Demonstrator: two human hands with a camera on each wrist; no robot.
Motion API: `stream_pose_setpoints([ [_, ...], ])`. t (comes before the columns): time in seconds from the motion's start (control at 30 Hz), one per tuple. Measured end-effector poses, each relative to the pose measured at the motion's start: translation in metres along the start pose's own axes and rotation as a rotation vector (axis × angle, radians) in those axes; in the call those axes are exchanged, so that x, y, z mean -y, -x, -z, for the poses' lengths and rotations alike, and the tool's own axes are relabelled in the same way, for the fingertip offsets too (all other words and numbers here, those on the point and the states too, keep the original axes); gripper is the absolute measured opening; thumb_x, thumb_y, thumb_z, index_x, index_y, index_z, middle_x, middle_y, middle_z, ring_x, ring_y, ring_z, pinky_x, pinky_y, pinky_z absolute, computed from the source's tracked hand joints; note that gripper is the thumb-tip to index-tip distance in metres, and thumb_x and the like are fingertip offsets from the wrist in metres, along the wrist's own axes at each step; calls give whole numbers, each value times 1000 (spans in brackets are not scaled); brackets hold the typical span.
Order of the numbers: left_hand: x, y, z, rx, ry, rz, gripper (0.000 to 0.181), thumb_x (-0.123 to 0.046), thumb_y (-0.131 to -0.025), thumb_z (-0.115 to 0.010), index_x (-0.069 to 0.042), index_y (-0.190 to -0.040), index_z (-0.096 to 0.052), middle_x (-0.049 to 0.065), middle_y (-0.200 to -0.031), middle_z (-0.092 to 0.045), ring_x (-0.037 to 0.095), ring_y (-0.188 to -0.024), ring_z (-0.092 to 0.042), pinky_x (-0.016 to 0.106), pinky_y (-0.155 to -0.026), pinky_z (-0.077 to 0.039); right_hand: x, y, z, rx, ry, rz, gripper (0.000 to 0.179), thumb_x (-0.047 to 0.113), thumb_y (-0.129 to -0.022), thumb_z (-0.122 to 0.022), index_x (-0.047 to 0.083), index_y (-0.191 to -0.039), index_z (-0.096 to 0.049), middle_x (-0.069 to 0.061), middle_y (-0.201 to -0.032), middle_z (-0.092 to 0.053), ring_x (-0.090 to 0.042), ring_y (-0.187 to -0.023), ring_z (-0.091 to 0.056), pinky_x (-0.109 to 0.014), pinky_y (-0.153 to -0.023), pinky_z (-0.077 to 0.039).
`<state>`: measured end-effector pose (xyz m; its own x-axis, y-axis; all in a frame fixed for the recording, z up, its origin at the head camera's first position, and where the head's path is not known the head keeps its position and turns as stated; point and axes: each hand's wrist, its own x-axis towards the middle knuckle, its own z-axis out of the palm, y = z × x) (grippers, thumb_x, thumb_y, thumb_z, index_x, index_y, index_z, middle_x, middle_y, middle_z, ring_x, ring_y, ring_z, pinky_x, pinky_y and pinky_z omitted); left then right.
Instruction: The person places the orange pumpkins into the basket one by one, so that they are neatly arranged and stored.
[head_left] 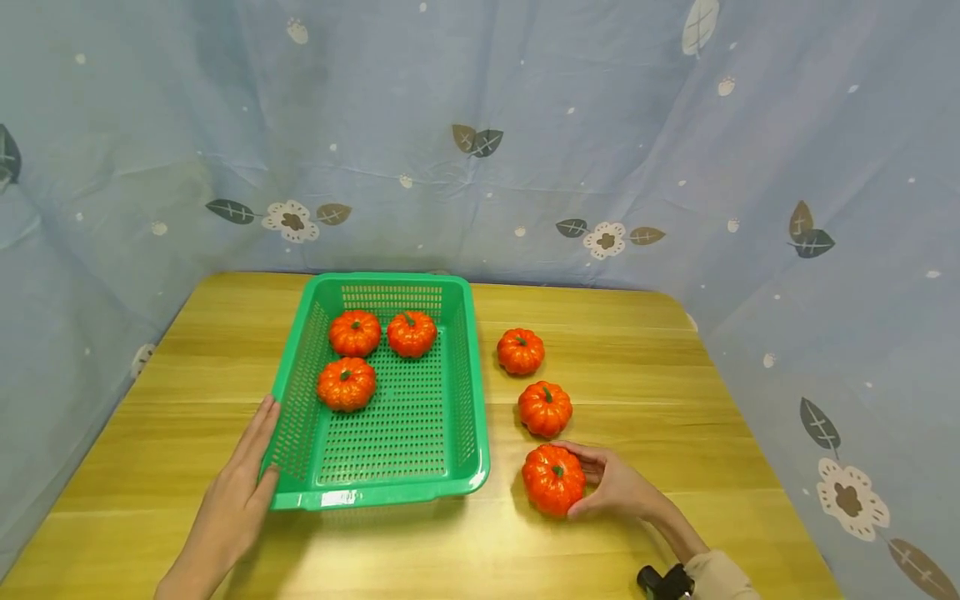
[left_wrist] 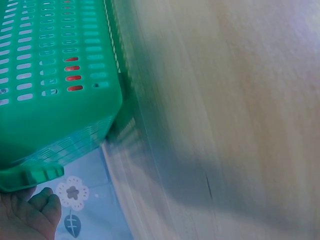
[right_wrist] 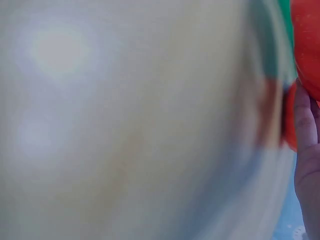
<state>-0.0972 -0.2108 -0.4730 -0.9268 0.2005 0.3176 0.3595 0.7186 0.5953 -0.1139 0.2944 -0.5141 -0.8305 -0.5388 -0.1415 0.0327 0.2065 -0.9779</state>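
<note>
A green plastic basket [head_left: 381, 493] with perforated walls stands on the table, with three small orange pumpkins inside, one of them a pumpkin [head_left: 347, 384] near its left wall. Along the basket's left rim lies my left hand [head_left: 232, 500], fingers nearly straight and touching it; the left wrist view shows its fingers [left_wrist: 44, 206] just by the rim. To the right of the basket, my right hand [head_left: 618, 486] grips the nearest pumpkin [head_left: 553, 480] from its right side, thumb in front and fingers behind. The right wrist view catches only part of this pumpkin [right_wrist: 307, 45].
Behind the gripped pumpkin sit a middle pumpkin [head_left: 545, 409] and a far pumpkin [head_left: 521, 351], in a row beside the basket. The wooden table [head_left: 637, 350] ends at a blue patterned curtain [head_left: 420, 192] behind and at both sides. A black device [head_left: 664, 582] is at the right wrist.
</note>
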Motion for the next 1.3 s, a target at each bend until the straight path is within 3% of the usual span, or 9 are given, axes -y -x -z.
stream_pose_setpoints([
  [0.17, -1, 0, 3, -6, -3, 2, 72, 3, -92, -45, -11, -155, -13, 2, -161, -6, 21, -143, -14, 44, -116, -16, 27, -5, 20, -91, 67, 75, 85, 2, -70, -82, -10, -141, -37, -34, -140, -40, -4, -112, -58, -28, -90, -53],
  [0.3, -2, 0, 4, -4, -5, 3, 73, 3, -91, -46, -11, -155, -13, 2, -161, -6, 24, -143, -15, 55, -112, -21, 56, -17, 38, -170, 157, 140, 81, -1, -69, -82, -11, -138, -41, -24, -136, -50, -5, -108, -61, -29, -85, -56],
  [0.37, -2, 0, 5, -2, -7, 4, 73, 3, -91, -46, -11, -155, -13, 3, -161, -6, 26, -143, -15, 54, -112, -21, 71, -25, 46, -197, 186, 154, 81, -2, -68, -82, -11, -138, -42, -19, -134, -54, -5, -106, -62, -30, -83, -57],
  [0.47, -2, 1, 5, -3, -12, 4, 73, 3, -91, -46, -11, -155, -13, 3, -161, -6, 27, -143, -16, 49, -115, -19, 94, -39, 54, -218, 212, 156, 82, -3, -67, -83, -9, -139, -43, -23, -134, -53, -5, -104, -63, -31, -82, -57],
  [0.6, -2, 2, 4, -7, -18, 6, 73, 3, -91, -46, -11, -155, -13, 3, -161, -7, 28, -143, -17, 44, -116, -17, 122, -59, 57, -233, 278, 131, 84, 2, -67, -85, -4, -140, -44, -28, -134, -51, -23, -109, -63, -31, -82, -57],
  [0.7, -2, 2, 4, -10, -17, 9, 73, 3, -91, -46, -11, -155, -13, 2, -161, -7, 29, -143, -17, 46, -116, -18, 140, -74, 53, -222, 314, 106, 85, 6, -66, -86, 1, -141, -45, -24, -133, -54, -36, -112, -60, -32, -82, -57],
  [0.97, -2, 2, 1, -22, -16, 4, 74, 3, -90, -48, -10, -154, -15, 3, -161, -8, 33, -142, -20, 40, -116, -17, 165, -121, 31, -164, 323, 136, 85, 12, -63, -89, 7, -139, -50, -18, -128, -60, -30, -112, -61, -35, -83, -57],
  [1.17, -3, 1, 0, -34, -20, -5, 74, 4, -89, -49, -9, -154, -17, 4, -161, -10, 32, -142, -20, 28, -117, -13, 172, -150, 10, -113, 291, 183, 84, 12, -63, -89, 8, -138, -52, -15, -125, -62, -26, -109, -63, -34, -84, -57],
  [1.3, -3, 1, -2, -33, -20, -1, 74, 4, -88, -50, -9, -154, -17, 4, -161, -10, 36, -141, -23, 32, -117, -15, 174, -167, -5, -77, 273, 196, 85, 10, -63, -89, 4, -138, -51, -16, -127, -61, -25, -109, -63, -37, -88, -55],
])
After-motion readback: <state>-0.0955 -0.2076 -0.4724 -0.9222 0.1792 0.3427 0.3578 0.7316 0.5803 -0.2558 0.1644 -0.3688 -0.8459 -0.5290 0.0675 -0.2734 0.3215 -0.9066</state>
